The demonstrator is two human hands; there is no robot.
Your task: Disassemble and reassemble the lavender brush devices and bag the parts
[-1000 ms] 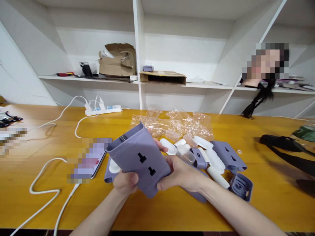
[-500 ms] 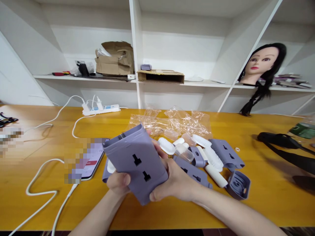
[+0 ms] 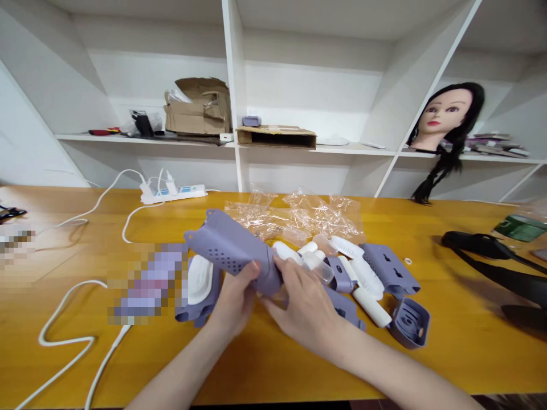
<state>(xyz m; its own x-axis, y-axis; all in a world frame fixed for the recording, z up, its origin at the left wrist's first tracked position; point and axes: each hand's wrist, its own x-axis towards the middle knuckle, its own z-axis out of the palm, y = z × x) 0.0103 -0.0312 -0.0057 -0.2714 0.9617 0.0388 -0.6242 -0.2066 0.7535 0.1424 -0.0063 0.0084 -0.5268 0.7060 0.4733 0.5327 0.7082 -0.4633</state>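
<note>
Head view: two hands meet above the yellow wooden table [image 3: 273, 364], both clenched on one purple silicone pouch [image 3: 233, 253] with a patch of small holes on its side. That pouch is held off the table, tilted, its open flared end up and to the left, its narrow end pinched between the hands; the left hand [image 3: 233, 302] grips it from below with the thumb on its lower edge, and the right hand [image 3: 305, 304] clasps the narrow end from the right. On the table lie three more purple pouches: one with a white insert [image 3: 200, 285] just left of the hands, one [image 3: 391, 267] to the right, one partly under the right hand. Several white bottles [image 3: 370, 304] and crumpled clear plastic bags [image 3: 299, 219] lie behind. One white power strip [image 3: 173, 193] sits farther left.
</note>
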